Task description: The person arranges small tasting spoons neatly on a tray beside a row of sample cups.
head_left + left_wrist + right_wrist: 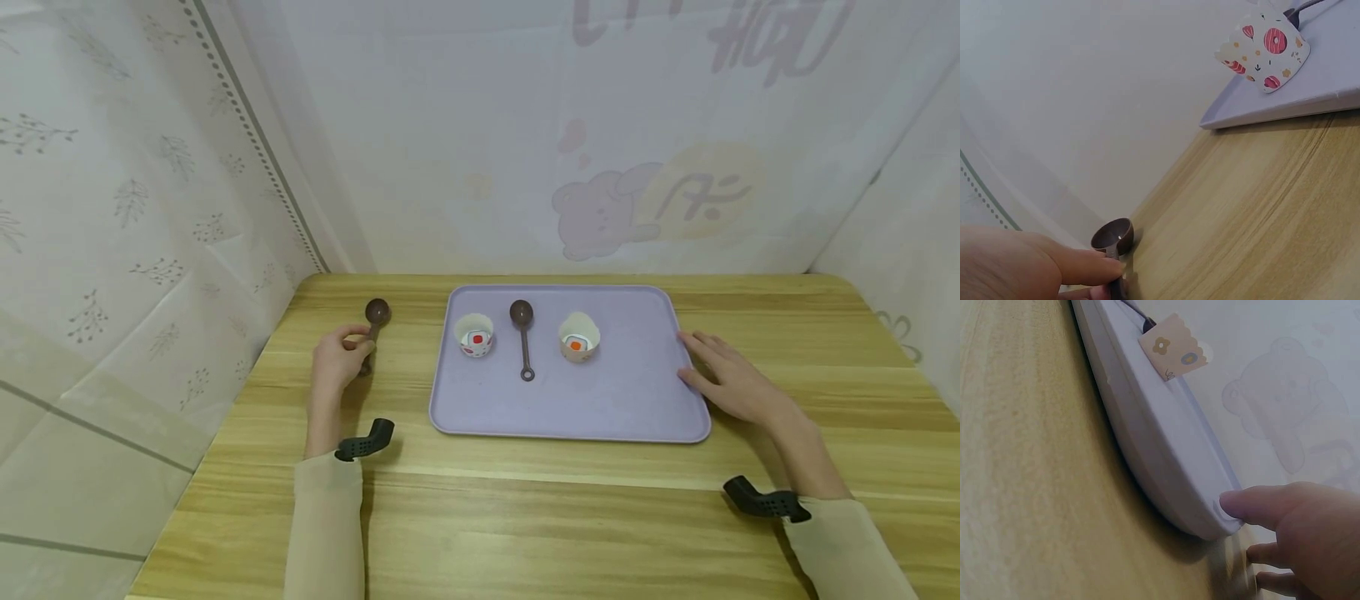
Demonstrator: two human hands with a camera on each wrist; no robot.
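My left hand (337, 360) is at the table's left, pinching the handle of a dark brown measuring spoon (378, 312) between thumb and fingers. Its round bowl (1113, 236) points away, toward the back wall. At the other side my right hand (738, 387) is at the right edge of a lilac tray (622, 404); its thumb (1254, 505) touches the rim and the fingers are extended. On the tray lies a second brown spoon (522, 314), between a white patterned paper cup (1266, 53) and a beige paper cup (1172, 350).
Red shows inside the left cup and orange inside the right one. The wooden table (495, 533) reaches back to a wall hung with printed cloth (450, 125). Another patterned cloth (135, 208) borders the left side.
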